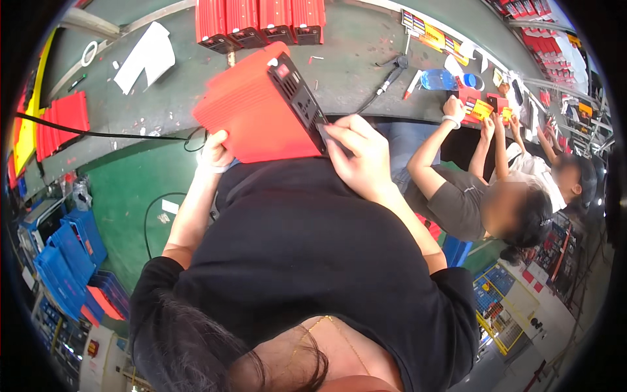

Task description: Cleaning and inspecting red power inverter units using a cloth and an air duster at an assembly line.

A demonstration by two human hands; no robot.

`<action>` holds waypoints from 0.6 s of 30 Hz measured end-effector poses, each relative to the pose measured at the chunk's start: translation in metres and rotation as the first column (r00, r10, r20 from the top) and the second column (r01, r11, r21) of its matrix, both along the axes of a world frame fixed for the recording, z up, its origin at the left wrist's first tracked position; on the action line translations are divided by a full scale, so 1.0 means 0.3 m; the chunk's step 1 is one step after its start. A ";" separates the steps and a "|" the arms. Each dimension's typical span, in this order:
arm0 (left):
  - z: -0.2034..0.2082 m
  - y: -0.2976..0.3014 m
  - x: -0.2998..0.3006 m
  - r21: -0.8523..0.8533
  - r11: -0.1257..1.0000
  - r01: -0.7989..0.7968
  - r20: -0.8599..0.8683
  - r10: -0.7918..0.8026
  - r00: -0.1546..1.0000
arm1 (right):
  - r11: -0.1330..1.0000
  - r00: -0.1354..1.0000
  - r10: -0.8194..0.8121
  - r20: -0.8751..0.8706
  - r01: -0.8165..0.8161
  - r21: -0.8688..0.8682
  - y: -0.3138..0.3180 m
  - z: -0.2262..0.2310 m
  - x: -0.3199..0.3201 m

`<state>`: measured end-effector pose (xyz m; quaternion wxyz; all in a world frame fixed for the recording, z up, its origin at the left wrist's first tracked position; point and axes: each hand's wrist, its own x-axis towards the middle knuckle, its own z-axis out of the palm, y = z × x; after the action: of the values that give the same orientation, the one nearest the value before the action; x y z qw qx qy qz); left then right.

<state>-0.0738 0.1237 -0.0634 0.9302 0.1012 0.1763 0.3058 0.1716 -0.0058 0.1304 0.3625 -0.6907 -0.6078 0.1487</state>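
A red power inverter (251, 114) with a ribbed case is held tilted in front of my body, over the near edge of the workbench. Its black end panel (297, 95), fitted with a socket and a switch, faces right. My left hand (215, 151) grips the near left corner of the case, thumb on top. At the near end of the black panel, the thumb and fingers of my right hand (359, 153) are pinched together. Something thin and greyish may be between them, too small to make out.
Several red inverters (261, 23) stand at the bench's far side. Left lie white paper (147, 57) and red cases (62, 124); a black cable (104, 134) crosses there. Right are a corded tool (390, 78) and a water bottle (439, 80). Two people (457, 196) work farther right.
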 end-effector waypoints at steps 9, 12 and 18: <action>0.154 0.045 -0.007 0.206 0.959 0.194 -0.315 -0.123 0.941 | 0.936 0.830 -0.264 -0.491 0.343 0.075 0.060 0.143 0.292; 0.267 0.079 0.019 0.254 0.935 0.248 -0.380 -0.139 0.914 | 0.983 0.944 -0.017 -0.330 0.077 0.170 0.144 0.217 0.286; 0.456 0.116 0.087 0.387 0.866 0.317 -0.425 -0.137 0.895 | 0.941 0.963 0.269 0.004 -0.262 -0.214 0.253 0.220 0.241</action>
<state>-0.0478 0.1585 0.0733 0.8587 0.3902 0.2665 0.1982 0.2439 0.0701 0.1964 0.2534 -0.6395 -0.6819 0.2486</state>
